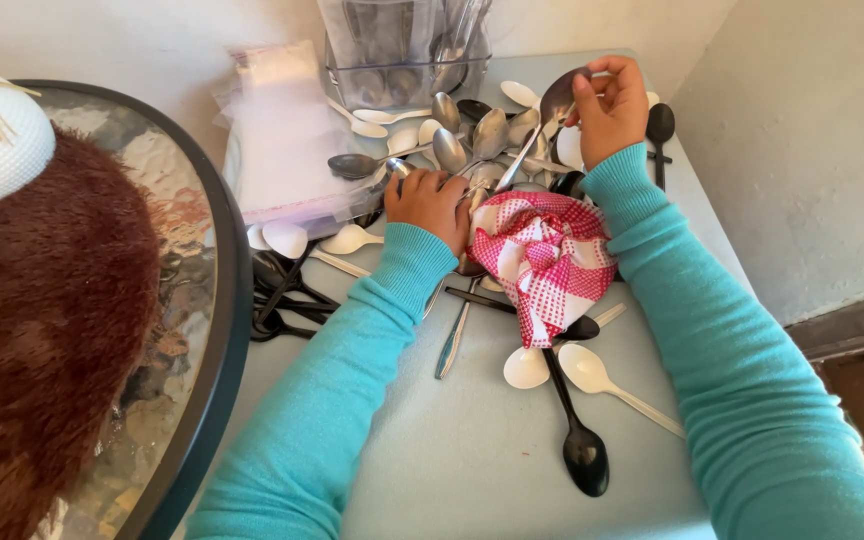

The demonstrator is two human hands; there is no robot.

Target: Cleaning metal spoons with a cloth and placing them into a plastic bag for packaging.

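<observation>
My left hand rests closed on the pile of metal spoons, its fingers around the handle of one metal spoon, right beside a red and white checked cloth. My right hand is raised at the far side and pinches a long metal spoon by its bowl end, the handle slanting down toward the cloth. Both arms wear teal sleeves. The cloth lies bunched on the table between my hands, over several spoons.
White plastic spoons and black plastic spoons lie scattered on the pale blue table. A clear container stands at the back, clear bags to its left. A round glass table with a brown furry thing sits left.
</observation>
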